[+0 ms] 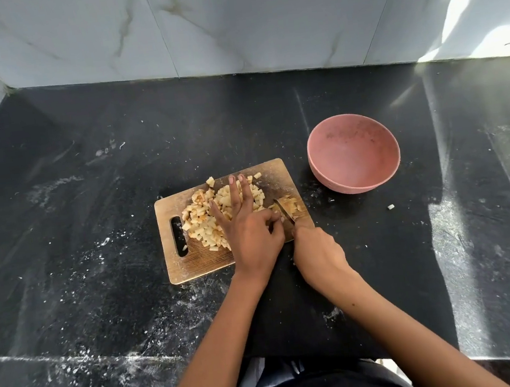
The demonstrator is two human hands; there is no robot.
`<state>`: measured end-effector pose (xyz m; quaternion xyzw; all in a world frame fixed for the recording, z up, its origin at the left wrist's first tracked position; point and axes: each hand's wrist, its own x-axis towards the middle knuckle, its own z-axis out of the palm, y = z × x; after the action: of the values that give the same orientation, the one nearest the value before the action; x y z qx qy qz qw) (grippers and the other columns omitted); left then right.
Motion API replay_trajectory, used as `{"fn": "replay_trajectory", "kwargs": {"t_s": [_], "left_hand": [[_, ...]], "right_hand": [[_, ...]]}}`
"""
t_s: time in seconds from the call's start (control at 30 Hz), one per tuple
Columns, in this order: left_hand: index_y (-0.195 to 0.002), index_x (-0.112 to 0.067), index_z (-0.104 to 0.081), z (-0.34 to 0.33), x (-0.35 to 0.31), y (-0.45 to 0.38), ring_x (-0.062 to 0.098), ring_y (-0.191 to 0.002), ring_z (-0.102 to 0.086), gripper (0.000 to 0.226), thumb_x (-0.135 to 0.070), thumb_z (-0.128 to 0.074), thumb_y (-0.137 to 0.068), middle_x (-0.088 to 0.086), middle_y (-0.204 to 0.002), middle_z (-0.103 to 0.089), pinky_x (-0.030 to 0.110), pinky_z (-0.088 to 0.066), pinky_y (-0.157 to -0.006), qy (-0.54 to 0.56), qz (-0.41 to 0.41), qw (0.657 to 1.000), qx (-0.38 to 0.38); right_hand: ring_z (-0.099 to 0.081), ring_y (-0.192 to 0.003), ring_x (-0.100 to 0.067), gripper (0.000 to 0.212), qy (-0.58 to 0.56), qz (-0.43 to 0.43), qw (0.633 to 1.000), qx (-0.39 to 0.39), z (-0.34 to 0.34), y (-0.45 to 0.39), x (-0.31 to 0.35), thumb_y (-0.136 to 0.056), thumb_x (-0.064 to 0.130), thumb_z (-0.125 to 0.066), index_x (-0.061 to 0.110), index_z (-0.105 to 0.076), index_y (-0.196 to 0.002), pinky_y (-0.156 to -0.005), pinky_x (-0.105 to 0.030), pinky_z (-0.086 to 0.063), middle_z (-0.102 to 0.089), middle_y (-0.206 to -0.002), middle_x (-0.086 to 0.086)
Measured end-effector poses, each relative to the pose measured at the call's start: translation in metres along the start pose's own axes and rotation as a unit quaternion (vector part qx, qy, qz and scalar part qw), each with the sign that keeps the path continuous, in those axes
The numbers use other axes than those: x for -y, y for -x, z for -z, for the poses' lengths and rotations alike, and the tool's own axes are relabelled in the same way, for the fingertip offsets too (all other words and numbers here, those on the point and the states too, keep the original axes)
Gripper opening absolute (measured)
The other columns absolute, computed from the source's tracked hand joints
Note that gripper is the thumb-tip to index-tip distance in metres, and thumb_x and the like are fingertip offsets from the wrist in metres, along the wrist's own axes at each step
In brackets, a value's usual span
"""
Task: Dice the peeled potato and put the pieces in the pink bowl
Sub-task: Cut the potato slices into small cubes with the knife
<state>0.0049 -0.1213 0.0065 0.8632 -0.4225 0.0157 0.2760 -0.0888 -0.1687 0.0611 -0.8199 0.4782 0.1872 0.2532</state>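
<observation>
Head view: I see the board (pixel 197 261) at centre, its long axis running from 8 to 2 o'clock, slot end at 8. The dice (pixel 205 215) lie heaped on it. My left hand (pixel 248 229) rests on the heap, long fingers straight, thumb and forefinger pinching a piece by the blade. My right hand (pixel 317 254) grips the knife (pixel 284 210), tip toward 11 o'clock. The bowl (pixel 353 153) sits at 2 o'clock, just beside the board, with no dice in it. Risk, as I judge it: the blade is touching-close to my pinching fingertips, so a slip could nick them; one bit (pixel 390 207) already lies off the board
</observation>
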Motion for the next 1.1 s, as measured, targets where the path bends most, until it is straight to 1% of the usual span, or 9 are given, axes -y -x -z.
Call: {"fn": "replay_trajectory", "kwargs": {"t_s": [0.13,0.2,0.33,0.47,0.57,0.67,0.77,0.97,1.1], "left_hand": [[-0.067,-0.026,-0.073,-0.001,0.0,0.001,0.025,-0.146,-0.012,0.01,-0.022,-0.076,-0.075,0.011,-0.152,-0.034,0.062,0.001,-0.114,0.002,0.002,1.0,-0.008],[-0.068,-0.027,-0.073,-0.002,0.001,0.002,0.025,-0.146,-0.012,0.009,-0.022,-0.077,-0.075,0.011,-0.152,-0.034,0.063,-0.001,-0.113,0.004,0.002,1.0,-0.014],[-0.071,-0.029,-0.074,-0.002,0.0,0.003,0.029,-0.146,-0.013,0.008,-0.024,-0.079,-0.074,0.014,-0.152,-0.032,0.063,0.0,-0.113,0.003,0.01,1.0,-0.005],[-0.085,-0.031,-0.077,0.001,0.003,0.003,0.026,-0.146,-0.001,0.008,-0.026,-0.078,-0.079,0.014,-0.154,-0.02,0.056,0.008,-0.113,-0.006,0.027,0.999,0.018],[-0.091,-0.03,-0.076,0.005,0.003,0.004,0.021,-0.147,0.008,0.01,-0.028,-0.075,-0.081,0.006,-0.156,-0.009,0.047,0.017,-0.114,0.011,0.052,0.998,0.028],[-0.085,-0.029,-0.077,0.005,0.001,0.005,0.019,-0.148,0.007,0.005,-0.029,-0.076,-0.08,0.004,-0.157,-0.011,0.048,0.015,-0.115,0.034,0.066,0.997,0.019],[-0.081,-0.027,-0.077,0.008,-0.002,0.003,0.022,-0.149,0.005,0.003,-0.03,-0.076,-0.08,0.007,-0.159,-0.012,0.05,0.014,-0.115,0.03,0.078,0.996,0.026],[-0.08,-0.027,-0.077,0.011,-0.003,0.0,0.017,-0.146,0.013,0.004,-0.03,-0.074,-0.081,0.006,-0.16,-0.008,0.047,0.018,-0.113,0.027,0.097,0.993,0.058],[-0.08,-0.028,-0.076,0.012,-0.004,-0.002,0.014,-0.143,0.017,0.002,-0.029,-0.075,-0.081,0.007,-0.159,-0.007,0.048,0.019,-0.112,0.028,0.104,0.992,0.067]], "right_hand": [[-0.058,-0.109,-0.034,0.036,0.002,-0.014,1.0,0.017,-0.006,0.01,-0.011,-0.1,0.01,-0.037,0.008,-0.033,-0.135,-0.082,-0.041,-0.048,-0.057,-0.12,-0.016],[-0.06,-0.105,-0.034,0.027,-0.001,-0.016,1.0,0.021,-0.01,0.017,-0.019,-0.101,0.012,-0.036,0.01,-0.036,-0.128,-0.077,-0.041,-0.047,-0.059,-0.115,-0.016],[-0.061,-0.097,-0.032,0.008,-0.003,0.005,1.0,0.006,-0.017,0.026,-0.031,-0.103,0.017,-0.031,0.012,-0.036,-0.106,-0.067,-0.036,-0.039,-0.062,-0.105,-0.013],[-0.061,-0.088,-0.034,0.022,-0.075,0.035,0.996,-0.023,-0.016,0.033,-0.034,-0.105,0.03,-0.025,0.014,-0.033,-0.092,-0.065,-0.036,-0.039,-0.063,-0.094,-0.014],[-0.061,-0.085,-0.034,0.023,-0.107,0.045,0.992,-0.047,-0.011,0.027,-0.029,-0.104,0.031,-0.026,0.012,-0.039,-0.101,-0.065,-0.037,-0.041,-0.063,-0.089,-0.013],[-0.06,-0.092,-0.036,0.029,-0.094,0.039,0.994,-0.044,-0.007,0.014,-0.019,-0.104,0.03,-0.027,0.009,-0.041,-0.118,-0.067,-0.036,-0.041,-0.063,-0.1,-0.016],[-0.059,-0.099,-0.038,0.029,-0.083,0.039,0.995,-0.042,-0.006,0.006,-0.011,-0.104,0.027,-0.026,0.007,-0.042,-0.118,-0.071,-0.037,-0.04,-0.062,-0.108,-0.018],[-0.058,-0.103,-0.036,0.023,-0.044,0.031,0.998,-0.033,-0.006,0.001,-0.002,-0.101,0.014,-0.033,0.007,-0.042,-0.12,-0.072,-0.035,-0.038,-0.058,-0.115,-0.017],[-0.059,-0.106,-0.035,0.03,-0.013,0.027,0.999,-0.019,-0.004,-0.006,0.005,-0.096,0.005,-0.035,0.006,-0.042,-0.125,-0.072,-0.035,-0.039,-0.057,-0.12,-0.017]]}}
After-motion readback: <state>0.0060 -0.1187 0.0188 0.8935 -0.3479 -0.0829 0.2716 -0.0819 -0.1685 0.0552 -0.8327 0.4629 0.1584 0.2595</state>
